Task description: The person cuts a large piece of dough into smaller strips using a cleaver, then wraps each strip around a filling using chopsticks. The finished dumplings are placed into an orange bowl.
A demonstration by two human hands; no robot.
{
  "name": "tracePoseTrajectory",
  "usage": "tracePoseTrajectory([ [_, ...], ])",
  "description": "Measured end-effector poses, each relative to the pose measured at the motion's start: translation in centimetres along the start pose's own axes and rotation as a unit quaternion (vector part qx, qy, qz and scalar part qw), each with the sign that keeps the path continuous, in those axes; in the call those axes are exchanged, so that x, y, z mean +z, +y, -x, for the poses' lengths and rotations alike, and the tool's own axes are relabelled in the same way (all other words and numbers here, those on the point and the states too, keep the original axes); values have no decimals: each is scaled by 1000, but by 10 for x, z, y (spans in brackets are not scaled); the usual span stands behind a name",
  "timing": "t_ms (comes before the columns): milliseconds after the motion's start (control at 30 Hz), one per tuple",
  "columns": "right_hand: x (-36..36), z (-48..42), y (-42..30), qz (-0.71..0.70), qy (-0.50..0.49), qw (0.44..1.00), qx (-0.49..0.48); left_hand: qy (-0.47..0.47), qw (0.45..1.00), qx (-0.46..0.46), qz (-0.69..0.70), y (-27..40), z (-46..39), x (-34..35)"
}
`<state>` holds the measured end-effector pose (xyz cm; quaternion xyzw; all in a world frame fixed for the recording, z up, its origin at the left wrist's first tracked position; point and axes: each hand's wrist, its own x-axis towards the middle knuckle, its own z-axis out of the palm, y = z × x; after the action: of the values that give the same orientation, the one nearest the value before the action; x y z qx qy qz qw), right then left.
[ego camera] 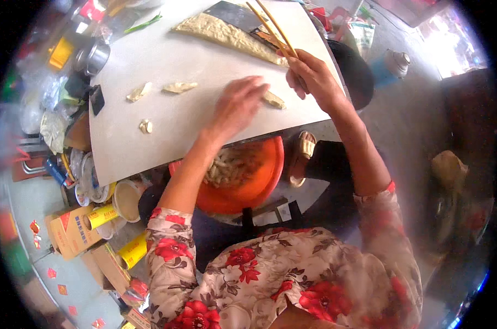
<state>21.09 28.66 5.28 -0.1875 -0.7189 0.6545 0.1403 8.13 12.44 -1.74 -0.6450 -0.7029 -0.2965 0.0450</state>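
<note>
On the pale tabletop (125,135) lies a long slab of dough (228,37), with a wide dark metal blade (236,14) resting against its far side. My right hand (310,76) grips a pair of wooden chopsticks (273,31), which point up and to the left, near the slab's right end. Blurred, my left hand (240,103) is over the table beside a small dough strip (274,100); whether its fingers hold anything cannot be told. Further left lie two more dough pieces (180,87) (139,91) and some small bits (145,126).
Below the table's near edge stands an orange-red basin (248,193) with many pale pieces inside. A metal pot (97,57), plastic bags, tubs (127,199) and cardboard boxes (74,232) crowd the left. A sandalled foot (304,154) shows right of the basin. At the right stands a light-blue canister (390,68).
</note>
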Motion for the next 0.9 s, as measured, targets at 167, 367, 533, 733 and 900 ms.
tracePoseTrajectory([
  [167, 2, -3, -2, -37, 2, 999, -32, 41, 997, 54, 24, -6, -11, 33],
  [367, 10, -6, 3, 121, -10, 992, 19, 103, 929, -151, 322, -6, -6, -5],
  [533, 29, -8, 13, 152, -77, 985, -1, 12, 933, -190, 307, 8, 6, -31],
  [733, 51, -16, 16, 145, -81, 985, -47, -57, 898, -224, 374, -7, 33, -44],
  [900, 78, -20, 7, 139, -81, 987, -24, 36, 855, -204, 475, -20, 48, -48],
])
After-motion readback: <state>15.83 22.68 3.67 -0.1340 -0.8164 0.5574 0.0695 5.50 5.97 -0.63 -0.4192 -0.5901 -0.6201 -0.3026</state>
